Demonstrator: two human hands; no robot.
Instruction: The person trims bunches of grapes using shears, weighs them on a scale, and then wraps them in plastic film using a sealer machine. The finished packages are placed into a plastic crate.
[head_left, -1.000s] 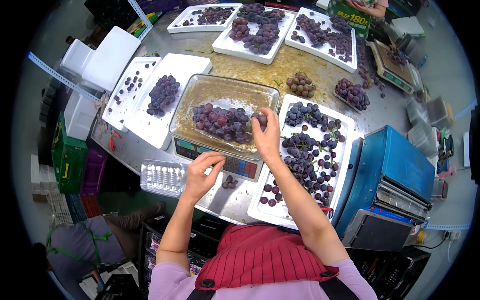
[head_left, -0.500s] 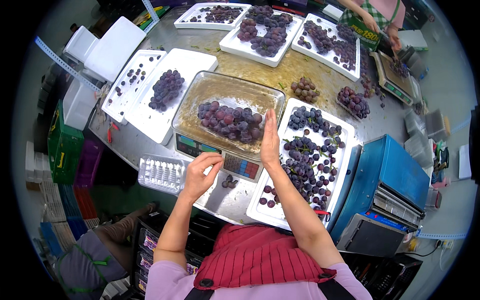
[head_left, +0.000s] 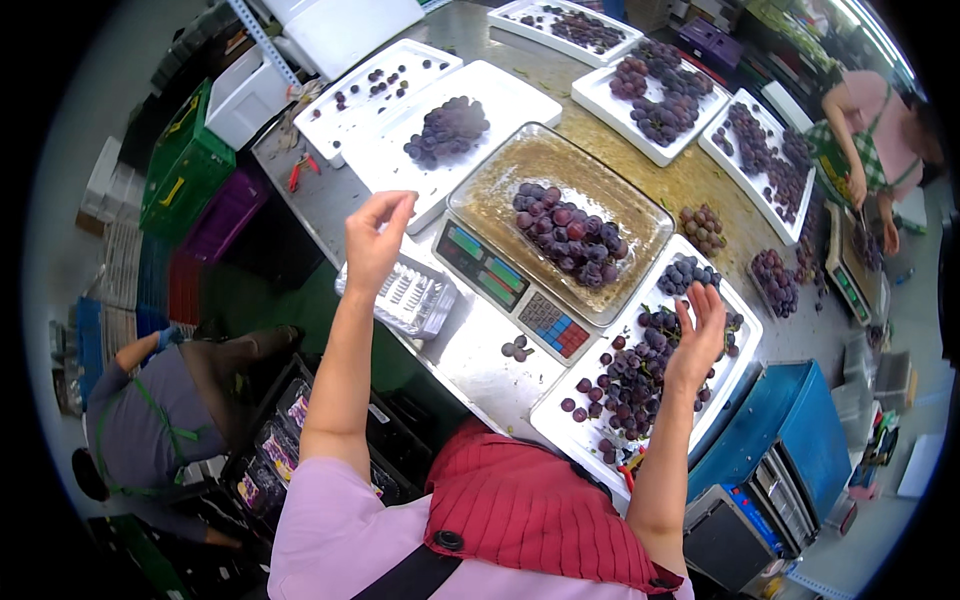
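A bunch of dark red-purple grapes (head_left: 570, 230) lies in a clear plastic tray on the pan of a weighing scale (head_left: 466, 200). My left hand (head_left: 375, 245) is raised above the clear plastic punnets (head_left: 425, 300), left of the scale. Its fingers and thumb are pressed together; whatever may be between them is hidden. My right hand (head_left: 698, 345) hovers over a white foam tray (head_left: 748, 300) of grape bunches (head_left: 640, 375), fingers apart and holding nothing. Another foam tray (head_left: 385, 170) with one bunch (head_left: 447, 130) sits beyond my left hand.
Loose grapes (head_left: 517, 348) lie by the scale's keypad. Red-handled snips (head_left: 302, 170) are at the table's left edge. A blue machine (head_left: 775, 420) stands at right. One person (head_left: 865, 140) works at a second scale (head_left: 850, 260); another person (head_left: 155, 400) bends down at left.
The view has turned, shifting the table. My left hand has lifted from the scale's front to above the punnets. My right hand has left the grape tray's side and moved right, over the foam tray.
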